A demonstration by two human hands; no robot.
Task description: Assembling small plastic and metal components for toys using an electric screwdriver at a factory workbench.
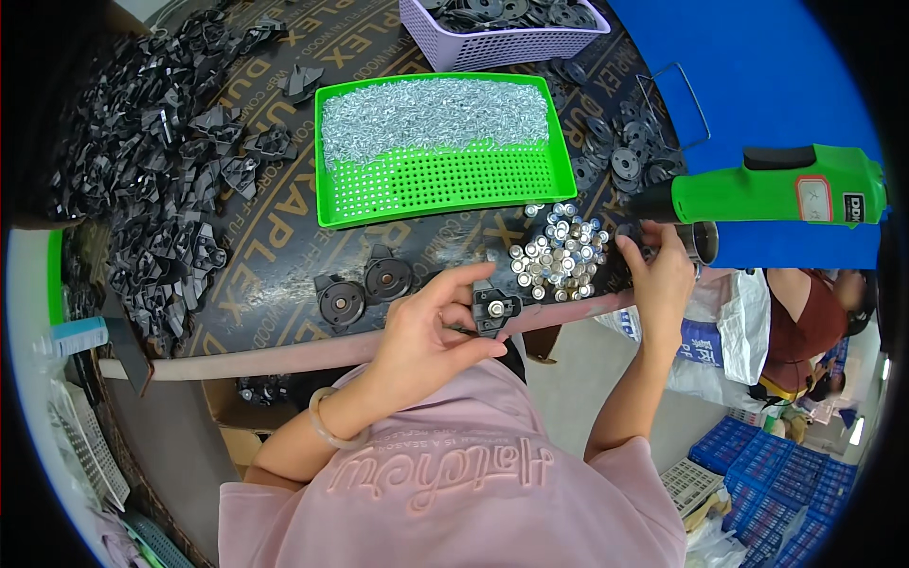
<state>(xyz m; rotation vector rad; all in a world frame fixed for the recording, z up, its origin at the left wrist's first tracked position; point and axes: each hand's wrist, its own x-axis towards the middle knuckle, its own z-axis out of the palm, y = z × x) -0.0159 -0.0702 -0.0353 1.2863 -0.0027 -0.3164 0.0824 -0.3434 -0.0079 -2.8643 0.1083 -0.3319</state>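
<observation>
My left hand (431, 327) holds a small black plastic part (495, 324) near the table's front edge, a round silver metal piece (495, 308) sitting in its middle. To the right, my right hand (663, 279) has its thumb and fingers curled together beside the metal cup (704, 243). Something dark shows at those fingertips, too hidden to name. Between the hands is a pile of small silver metal caps (559, 257). Left of my left hand, a black round disc (341, 301) and another black disc (386, 276) lie side by side on the dark table.
A green basket (322, 194) of small silver screws stands mid-table, a purple basket (511, 49) of black discs behind it. Loose black discs (625, 163) lie right; black plastic parts (161, 161) heap left. A green power screwdriver (767, 194) extends in from the right.
</observation>
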